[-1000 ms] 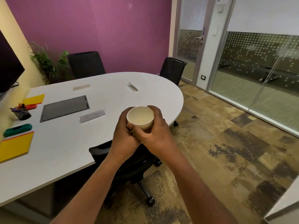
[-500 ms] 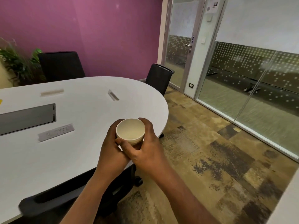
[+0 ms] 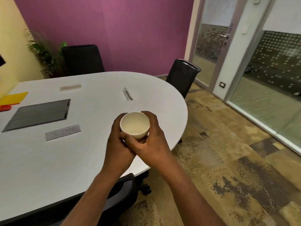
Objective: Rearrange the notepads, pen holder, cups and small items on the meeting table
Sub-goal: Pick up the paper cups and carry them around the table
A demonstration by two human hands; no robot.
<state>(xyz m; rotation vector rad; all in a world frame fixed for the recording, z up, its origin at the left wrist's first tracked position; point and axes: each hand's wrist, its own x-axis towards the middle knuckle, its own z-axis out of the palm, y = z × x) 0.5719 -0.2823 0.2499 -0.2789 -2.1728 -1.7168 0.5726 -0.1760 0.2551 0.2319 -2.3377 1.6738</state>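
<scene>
Far to the left of the hands, a yellow notepad (image 3: pixel 13 97) is seen at the limit of the view on the tabletop (image 3: pixel 73 163), with an orange item (image 3: pixel 4 108) just beside it; the pen holder is not shown. Between these and the hands, a grey hatch (image 3: pixel 39 114) is set flush into the tabletop, and a pale label strip (image 3: pixel 62 132) lies just in front of it. The left hand (image 3: pixel 116 144) is curled round the left side of a cream cup (image 3: pixel 134 123), and the right hand (image 3: pixel 151 141) is curled round its right side, the thumbs meeting on the near wall. The cup is thus held upright between both hands, apparently clear of the tabletop, and looks empty. A second rim line is seen under the top one, so a nested stack may be held; this cannot be settled. Just right of the right hand the tabletop ends and the patterned floor (image 3: pixel 228 168) begins. The main risk is judged to lie there: a cup set down too far right could be tipped over the edge. A thin wall could also be crushed by the doubled grip, and a nested lower cup could slip loose once one hand is released.
</scene>
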